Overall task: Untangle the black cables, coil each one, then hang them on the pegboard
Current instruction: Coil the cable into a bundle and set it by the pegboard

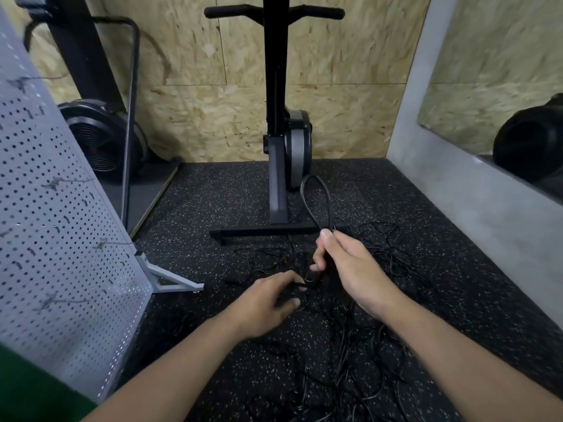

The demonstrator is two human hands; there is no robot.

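Note:
A tangle of thin black cables [350, 345] lies spread over the speckled black floor mat. My right hand [347, 269] pinches a thicker black cable, whose loop [316, 202] stands up above my fingers. Lower and to the left, my left hand [268, 303] reaches into the tangle with its fingers curled around a black strand. The grey pegboard [61, 223] stands tilted at the left, with several hooks on it and no cable on them.
A black exercise machine [277, 123] stands just beyond the cables, its base bar [268, 231] crossing the mat. The pegboard's white foot [170, 281] juts toward my left hand. A fan-wheel machine [103, 138] sits back left. A grey wall with a mirror [487, 193] runs along the right.

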